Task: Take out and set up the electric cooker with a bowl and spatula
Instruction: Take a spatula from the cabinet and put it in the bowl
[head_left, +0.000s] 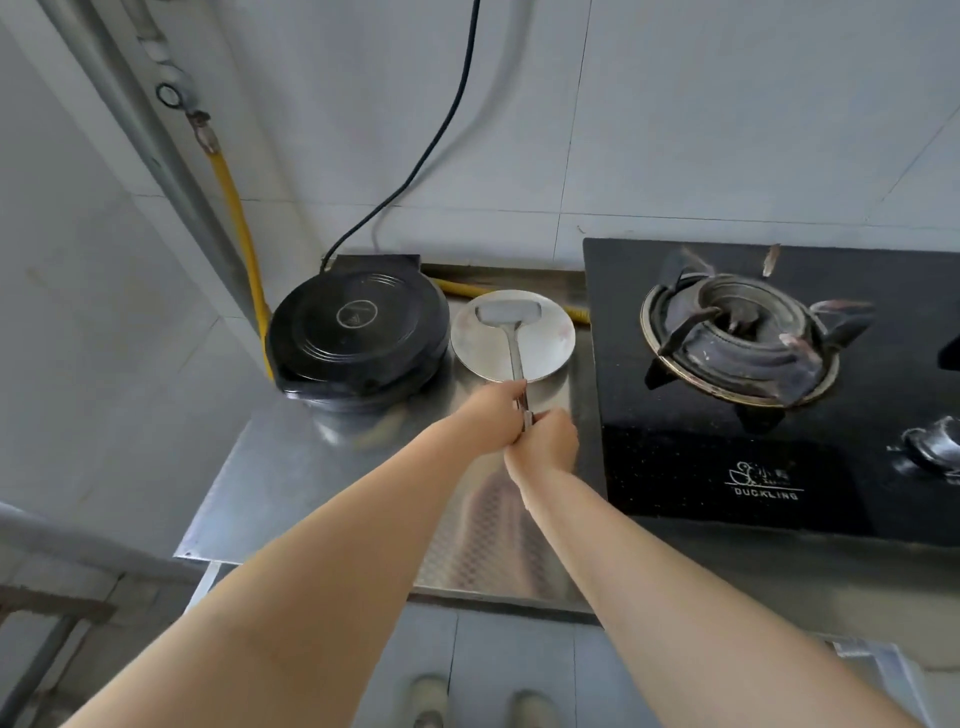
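A round black electric cooker with its lid closed sits at the back left of the steel counter. Its black cord runs up the wall. Just to its right stands a shallow metal bowl. A metal spatula lies with its blade inside the bowl and its handle pointing toward me. My left hand and my right hand both grip the spatula's handle at the bowl's near rim, touching each other.
A black gas stove with a burner fills the counter's right side. A yellow gas hose runs down the left wall and behind the bowl. The steel counter ends at a front edge near me; my feet show below.
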